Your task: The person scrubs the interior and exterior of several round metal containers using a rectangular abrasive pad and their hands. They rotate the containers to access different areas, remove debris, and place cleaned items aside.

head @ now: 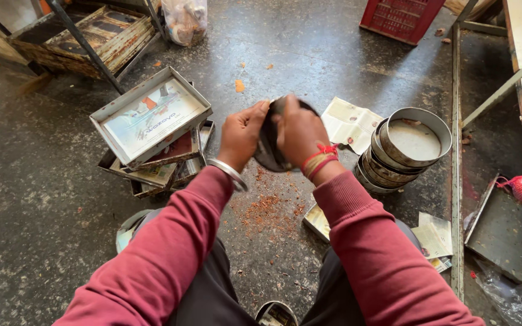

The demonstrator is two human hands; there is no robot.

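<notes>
Round dark tin (268, 151): mostly hidden behind right hand (300, 134), motion-blurred. Red crate (401, 18): cut by top edge.

floor (309, 54): dark stone | stacked rectangular trays (152, 130) | stacked round tins (403, 151) | crumbs (270, 208) | red crate (401, 18)

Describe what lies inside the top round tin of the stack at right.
The top round tin holds a pale paper liner covering its base; the tins beneath show only their rims, contents hidden.
</notes>
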